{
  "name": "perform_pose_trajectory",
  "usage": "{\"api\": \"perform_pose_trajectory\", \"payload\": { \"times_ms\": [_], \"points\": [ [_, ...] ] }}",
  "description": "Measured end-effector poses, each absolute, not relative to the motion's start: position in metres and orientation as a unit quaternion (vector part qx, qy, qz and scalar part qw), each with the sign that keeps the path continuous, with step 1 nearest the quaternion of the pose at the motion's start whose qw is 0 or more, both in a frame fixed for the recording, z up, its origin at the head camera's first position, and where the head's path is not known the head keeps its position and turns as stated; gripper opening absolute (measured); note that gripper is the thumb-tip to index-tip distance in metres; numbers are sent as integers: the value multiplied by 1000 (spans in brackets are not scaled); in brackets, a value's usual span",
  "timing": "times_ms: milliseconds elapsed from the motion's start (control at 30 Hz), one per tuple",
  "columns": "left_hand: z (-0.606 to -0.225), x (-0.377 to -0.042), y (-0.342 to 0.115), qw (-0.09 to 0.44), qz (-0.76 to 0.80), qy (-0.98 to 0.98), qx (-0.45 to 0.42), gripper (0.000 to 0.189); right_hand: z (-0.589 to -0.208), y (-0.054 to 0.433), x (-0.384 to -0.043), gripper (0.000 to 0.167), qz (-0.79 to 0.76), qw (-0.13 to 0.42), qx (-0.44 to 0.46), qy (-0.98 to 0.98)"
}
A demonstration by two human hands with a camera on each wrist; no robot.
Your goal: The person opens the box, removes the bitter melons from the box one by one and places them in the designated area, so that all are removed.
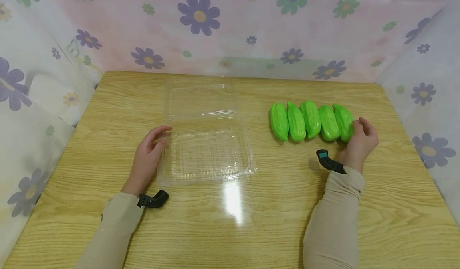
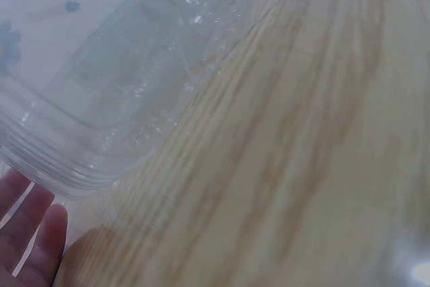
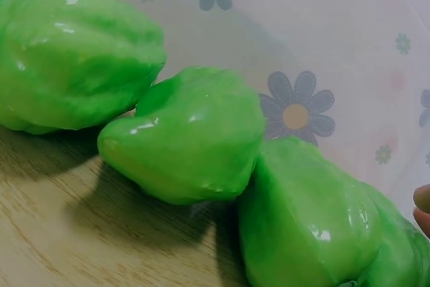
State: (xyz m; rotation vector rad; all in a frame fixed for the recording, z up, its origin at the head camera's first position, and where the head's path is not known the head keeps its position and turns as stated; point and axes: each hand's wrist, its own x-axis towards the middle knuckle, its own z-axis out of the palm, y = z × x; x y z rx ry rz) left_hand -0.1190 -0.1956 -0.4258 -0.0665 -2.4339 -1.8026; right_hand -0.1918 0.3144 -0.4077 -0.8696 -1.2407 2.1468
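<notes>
Several glossy green, ridged vegetables, gourd-like in shape [image 1: 310, 119], lie side by side in a row at the right of the table. My right hand [image 1: 361, 141] is at the outer side of the rightmost green vegetable [image 1: 344, 121], its fingertips by the edge; the right wrist view shows only fingertips [image 3: 422, 210] there. A clear plastic clamshell box [image 1: 206, 177] lies with its lid [image 1: 201, 95] folded back on the left. Beside the box's left rim is my left hand [image 1: 145, 157], fingers loosely bent, holding nothing; whether it touches the rim I cannot tell.
The wood-grain table [image 1: 269, 221] carries both the box and the vegetables. A flower-print cloth [image 1: 248, 21] hangs behind and along both sides. Black wrist-worn devices [image 1: 330, 163] sit on both forearms. A bright glare patch lies in front of the box.
</notes>
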Motion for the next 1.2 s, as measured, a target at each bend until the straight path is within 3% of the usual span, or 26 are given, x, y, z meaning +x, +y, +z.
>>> {"api": "perform_pose_trajectory", "payload": {
  "times_ms": [267,833,1200],
  "points": [
    [-408,-113,-188,56,-591,-804,-26,31,-403,318,-189,26,790,275,-327,-441],
    [-408,-113,-188,52,-595,-802,-27,32,-395,322,-186,10,786,343,-308,-412],
    [-408,-112,-188,58,-591,-804,-34,32,-390,322,-184,11,775,373,-302,-411]
  ]
}}
